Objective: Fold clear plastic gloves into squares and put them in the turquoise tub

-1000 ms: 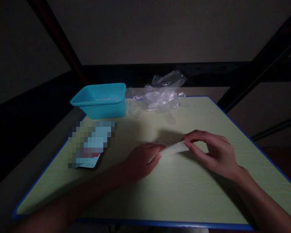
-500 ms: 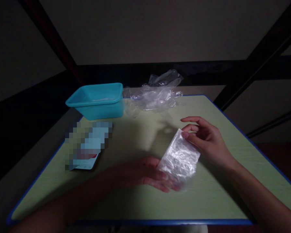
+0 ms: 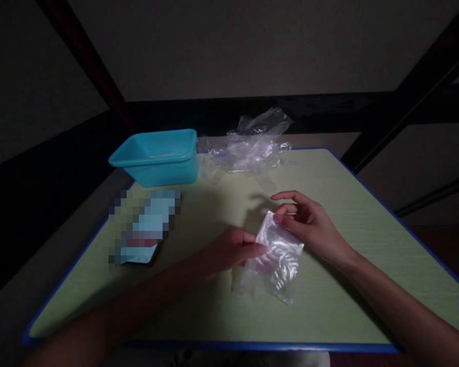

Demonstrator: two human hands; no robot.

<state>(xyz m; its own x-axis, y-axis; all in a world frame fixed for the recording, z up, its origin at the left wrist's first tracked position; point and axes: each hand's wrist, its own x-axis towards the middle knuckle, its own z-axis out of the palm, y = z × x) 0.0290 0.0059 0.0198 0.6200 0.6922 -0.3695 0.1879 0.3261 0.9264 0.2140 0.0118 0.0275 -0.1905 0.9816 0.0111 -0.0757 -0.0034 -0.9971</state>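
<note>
A clear plastic bag (image 3: 281, 257), folded into a small crinkled sheet, is held above the table between my hands. My right hand (image 3: 308, 219) pinches its upper edge between thumb and forefinger, the other fingers loosely curled. On the bag's left side, the thumb of my left hand (image 3: 237, 250) lies over the plastic, while its other fingers are behind it and show faintly through. The lower end of the bag hangs loose and ruffled.
A turquoise plastic basin (image 3: 164, 171) stands at the table's back left. Beside it lies a heap of crumpled clear plastic bags (image 3: 248, 150). A phone-like flat object (image 3: 141, 255), mostly pixelated, rests at the left. The table (image 3: 352, 300) has a blue edge.
My left hand, flat and blurred under the bag before, now grips its left side with the thumb on top. The bag's lower part has loosened, and my right hand has shifted slightly left.
</note>
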